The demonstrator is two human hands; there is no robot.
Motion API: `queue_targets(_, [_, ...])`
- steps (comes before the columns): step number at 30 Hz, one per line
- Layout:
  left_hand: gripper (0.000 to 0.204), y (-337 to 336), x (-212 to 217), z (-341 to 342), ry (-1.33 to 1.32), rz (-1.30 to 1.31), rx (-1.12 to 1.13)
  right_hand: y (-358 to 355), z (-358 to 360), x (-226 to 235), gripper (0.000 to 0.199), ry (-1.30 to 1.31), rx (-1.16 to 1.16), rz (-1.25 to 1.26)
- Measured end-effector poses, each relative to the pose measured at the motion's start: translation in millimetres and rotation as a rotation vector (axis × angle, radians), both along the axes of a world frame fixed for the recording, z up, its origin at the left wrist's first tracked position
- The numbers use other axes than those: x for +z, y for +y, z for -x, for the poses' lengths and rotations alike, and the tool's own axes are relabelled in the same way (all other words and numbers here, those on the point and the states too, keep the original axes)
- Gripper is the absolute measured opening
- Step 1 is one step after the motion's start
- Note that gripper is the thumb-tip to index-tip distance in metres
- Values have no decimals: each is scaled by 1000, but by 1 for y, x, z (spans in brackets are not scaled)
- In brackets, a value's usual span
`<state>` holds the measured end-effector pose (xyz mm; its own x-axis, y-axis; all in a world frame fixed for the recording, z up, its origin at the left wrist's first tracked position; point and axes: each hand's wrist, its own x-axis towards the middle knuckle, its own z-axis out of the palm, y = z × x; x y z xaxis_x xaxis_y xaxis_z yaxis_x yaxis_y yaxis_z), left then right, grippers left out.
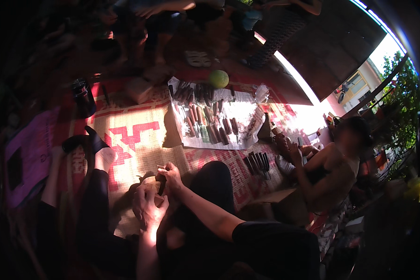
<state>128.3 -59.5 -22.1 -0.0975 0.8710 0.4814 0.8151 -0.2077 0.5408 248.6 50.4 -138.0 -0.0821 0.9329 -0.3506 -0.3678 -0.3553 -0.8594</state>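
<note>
Both my hands work close together above the mat, in front of my bent legs. My left hand (149,207) has its fingers curled around a tan piece that looks like wood (150,181), partly hidden by the fingers. My right hand (171,178) is closed on a dark, narrow tool (162,187) that lies against the tan piece. Its tip cannot be made out. Beyond the hands, a white sheet (247,141) bears several hand tools with brown handles (200,115), laid out in rows.
At the right, a seated person (333,168) holds a brown carved-looking thing (281,142). Beside them lies a row of dark tools (258,164). A green ball-like thing (218,79) sits behind the sheet. A dark container (83,97) and a pink bag (30,154) are at left.
</note>
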Motion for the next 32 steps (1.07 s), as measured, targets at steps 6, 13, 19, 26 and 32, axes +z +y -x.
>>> queue_targets(6, [39, 2, -12, 2, -136, 23, -11, -14, -5, 13, 19, -73, 223, 36])
queue_targets(13, [38, 0, 1, -5, -22, 26, -23, 3, -9, -40, 19, -155, -12, -2])
queue_targets(19, [38, 1, -4, 2, -96, 9, 5, -3, -7, -13, 19, -84, 294, -73])
queue_targets(26, [38, -7, 2, -6, 72, 18, -56, 0, -13, -13, 17, -40, 24, 53])
queue_targets(32, [40, 0, -4, -1, -15, 47, -5, -9, -19, -19, 19, -33, 179, -56])
